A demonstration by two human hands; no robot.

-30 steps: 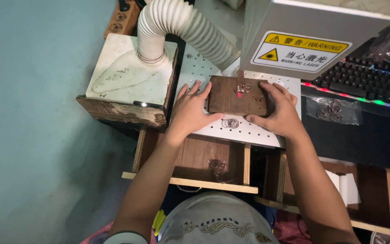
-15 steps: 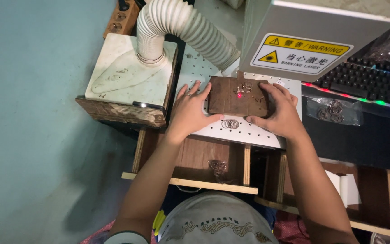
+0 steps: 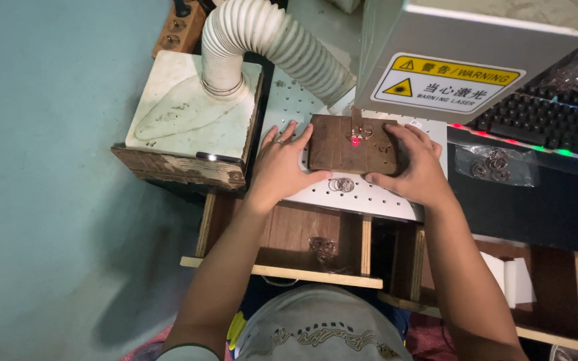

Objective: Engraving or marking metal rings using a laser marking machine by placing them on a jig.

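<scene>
A dark brown wooden block [image 3: 344, 148] lies on the white perforated plate [image 3: 369, 196] under the grey machine head [image 3: 476, 53]. My left hand [image 3: 281, 167] presses against the block's left side, fingers spread. My right hand [image 3: 417, 164] grips its right end. A small metal ring piece [image 3: 362, 129] rests on top of the block, and a red light dot [image 3: 354, 141] glows beside it. Loose metal rings [image 3: 340, 184] lie on the plate just in front of the block, between my hands.
A white ribbed hose [image 3: 272, 43] runs into a white box [image 3: 188, 113] at left. A keyboard [image 3: 550, 124] with coloured lights and a plastic bag of rings [image 3: 493, 164] sit at right. Wooden compartments [image 3: 302, 234] below hold more rings [image 3: 322, 249] and white paper [image 3: 511, 277].
Both hands stay on the block; it has barely shifted.
</scene>
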